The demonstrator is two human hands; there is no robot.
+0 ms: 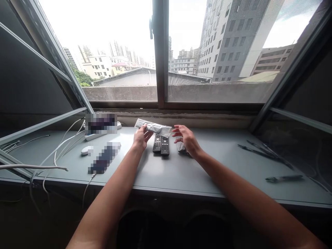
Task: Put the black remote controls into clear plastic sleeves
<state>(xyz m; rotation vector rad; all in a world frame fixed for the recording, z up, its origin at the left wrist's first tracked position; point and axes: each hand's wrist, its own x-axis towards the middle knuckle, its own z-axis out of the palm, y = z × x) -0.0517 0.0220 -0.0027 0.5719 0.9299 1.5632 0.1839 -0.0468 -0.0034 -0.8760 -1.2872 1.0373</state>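
Observation:
My left hand (pixel 141 137) grips a clear plastic bag (pixel 153 127) by its left part, with a long dark item inside, likely a remote control. The bag is held above the desk and tilts slightly down to the right. Just beyond the bag's right end is my right hand (pixel 187 139), fingers apart and curled a little, holding nothing that I can see. Below the bag lie two black remote controls, a left one (pixel 157 144) and a right one (pixel 165 146), side by side. Another plastic-wrapped item (pixel 181 147) rests partly hidden under my right hand.
To the left are a blurred-out device (pixel 103 159) on a cable, a small white rounded object (pixel 85 150), a white power strip (pixel 103 134) and loose white cables (pixel 55 152). Several dark pens or sticks (pixel 259 152) lie right. A window frame (pixel 160 69) rises behind the desk (pixel 171 176).

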